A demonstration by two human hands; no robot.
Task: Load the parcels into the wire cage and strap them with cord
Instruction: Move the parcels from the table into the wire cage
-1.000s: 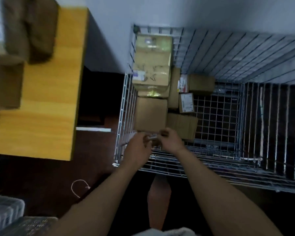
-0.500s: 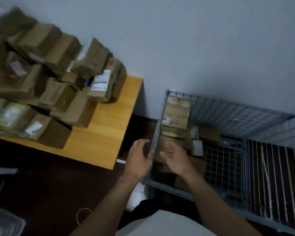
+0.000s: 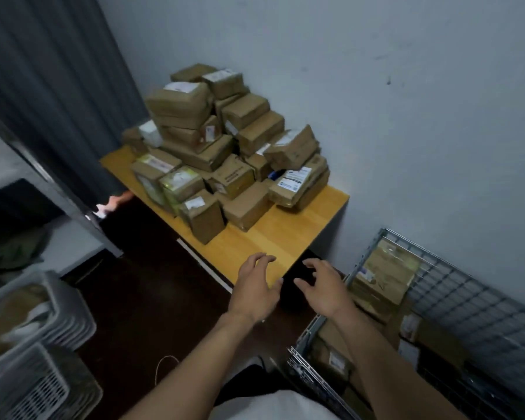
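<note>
Brown cardboard parcels (image 3: 225,147), many bearing white labels, lie in an irregular heap on the bench (image 3: 285,234), left of the wire cage (image 3: 467,298). Inside the wire cage, further parcels (image 3: 385,277) are stacked against its left wall.

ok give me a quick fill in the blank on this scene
1. The wooden table carries a pile of ____.
2. The left hand and the right hand each hold ____.
3. The wire cage stands to the table's ____.
Missing: parcels; nothing; right.
</note>
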